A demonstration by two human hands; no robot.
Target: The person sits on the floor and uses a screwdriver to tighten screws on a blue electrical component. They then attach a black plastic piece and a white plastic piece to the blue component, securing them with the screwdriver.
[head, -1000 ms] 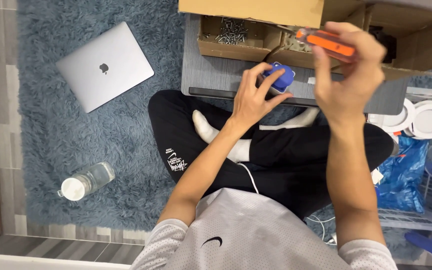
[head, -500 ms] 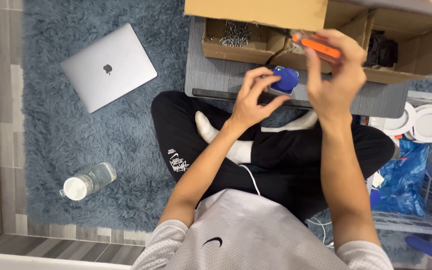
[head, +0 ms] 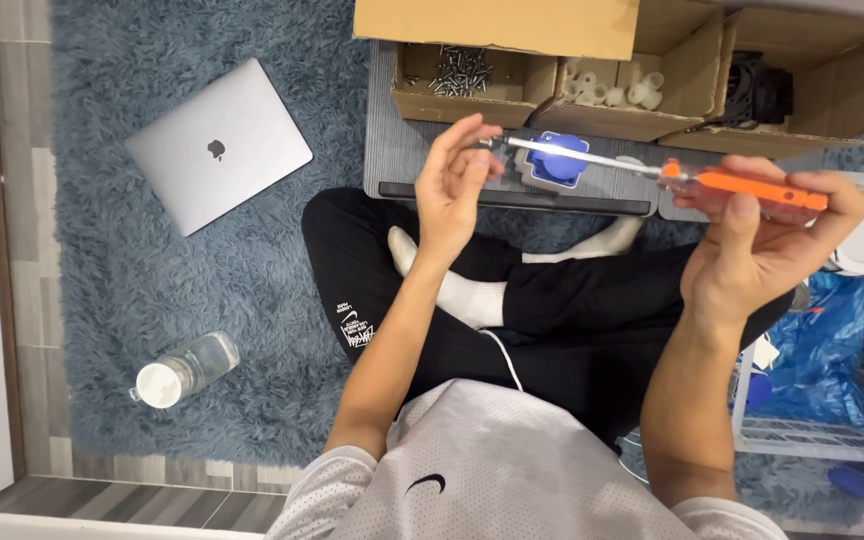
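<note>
Shaggy blue rug [head: 152, 270]; matt metal laptop [head: 218, 144]; brown cardboard boxes [head: 497, 25].

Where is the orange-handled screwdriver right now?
In the head view, the screwdriver lies across the right hand, tip pinched by the left hand above the grey tray.

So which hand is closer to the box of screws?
Left. The left hand is just below the screw box, fingertips at the screwdriver tip. The right hand grips its orange handle, far right.

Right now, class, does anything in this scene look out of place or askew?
Yes: a plastic bottle lies tipped on its side on the rug, and a closed laptop sits crooked there too. No spill or damage shows.
</note>
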